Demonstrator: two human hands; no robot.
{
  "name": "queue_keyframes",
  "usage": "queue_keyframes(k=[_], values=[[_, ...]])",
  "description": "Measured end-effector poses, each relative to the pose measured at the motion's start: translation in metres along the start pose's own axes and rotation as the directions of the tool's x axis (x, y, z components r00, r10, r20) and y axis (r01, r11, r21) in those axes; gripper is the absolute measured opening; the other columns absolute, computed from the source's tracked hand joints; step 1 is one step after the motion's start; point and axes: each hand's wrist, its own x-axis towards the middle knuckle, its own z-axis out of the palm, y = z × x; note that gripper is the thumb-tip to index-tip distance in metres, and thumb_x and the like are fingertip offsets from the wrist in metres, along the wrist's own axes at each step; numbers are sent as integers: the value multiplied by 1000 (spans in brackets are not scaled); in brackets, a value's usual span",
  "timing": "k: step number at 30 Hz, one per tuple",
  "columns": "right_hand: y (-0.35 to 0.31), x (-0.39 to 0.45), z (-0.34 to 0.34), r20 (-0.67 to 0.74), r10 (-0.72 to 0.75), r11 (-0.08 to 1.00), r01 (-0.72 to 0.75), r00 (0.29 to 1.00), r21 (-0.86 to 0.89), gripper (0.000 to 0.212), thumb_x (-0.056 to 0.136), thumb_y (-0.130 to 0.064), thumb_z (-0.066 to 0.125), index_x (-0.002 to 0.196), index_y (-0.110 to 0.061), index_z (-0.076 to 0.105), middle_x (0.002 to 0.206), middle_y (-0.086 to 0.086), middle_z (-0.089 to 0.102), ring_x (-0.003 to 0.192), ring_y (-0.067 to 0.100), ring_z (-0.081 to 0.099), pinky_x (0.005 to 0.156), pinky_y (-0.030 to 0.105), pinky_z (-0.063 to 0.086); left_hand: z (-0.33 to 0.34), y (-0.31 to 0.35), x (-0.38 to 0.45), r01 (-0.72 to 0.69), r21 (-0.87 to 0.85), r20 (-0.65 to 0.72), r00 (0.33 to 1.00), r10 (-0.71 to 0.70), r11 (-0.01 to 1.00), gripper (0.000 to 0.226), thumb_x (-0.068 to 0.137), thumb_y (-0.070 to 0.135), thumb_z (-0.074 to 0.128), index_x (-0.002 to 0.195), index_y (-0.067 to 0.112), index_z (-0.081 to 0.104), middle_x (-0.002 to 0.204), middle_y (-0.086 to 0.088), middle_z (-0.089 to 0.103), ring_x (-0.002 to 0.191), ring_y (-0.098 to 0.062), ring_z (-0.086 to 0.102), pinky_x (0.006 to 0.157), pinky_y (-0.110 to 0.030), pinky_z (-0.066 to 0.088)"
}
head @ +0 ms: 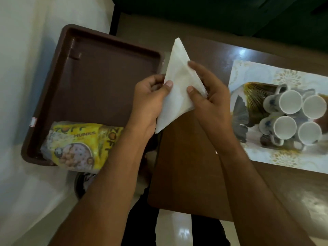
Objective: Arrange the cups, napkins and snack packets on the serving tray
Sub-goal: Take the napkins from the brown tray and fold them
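A white napkin [177, 82], folded into a triangle, is held up between both hands above the table's left edge. My left hand [149, 102] pinches its left edge with the thumb on top. My right hand [207, 96] grips its right side, thumb and forefinger on the paper. The brown serving tray [99, 82] lies to the left. Yellow snack packets [79, 144] sit in the tray's near corner. Several white cups [291, 118] stand grouped at the right on a patterned tray [252, 75].
The dark wooden table [186, 166] runs under my hands, its near edge at the bottom. The brown tray overhangs the table's left side above a pale floor [26, 201]. A dark sofa [213, 15] stands beyond the table.
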Motion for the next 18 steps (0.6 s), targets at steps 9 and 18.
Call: queue_keyframes(k=[9, 18], values=[[21, -30, -107, -144, 69, 986, -89, 987, -140, 48, 103, -20, 64, 150, -14, 54, 148, 3, 60, 132, 14, 60, 106, 39, 57, 95, -25, -44, -76, 83, 196, 979, 58, 994, 42, 100, 13, 71, 138, 26, 57, 120, 9, 77, 106, -5, 77, 82, -27, 66], [49, -67, -190, -181, 78, 987, -101, 980, -123, 35, 98, -15, 70, 133, -14, 70, 130, 1, 73, 121, 12, 67, 103, 35, 57, 181, -50, -81, -74, 103, 213, 976, 51, 992, 30, 105, 19, 65, 135, 17, 66, 123, 1, 79, 112, -18, 77, 97, -45, 65]])
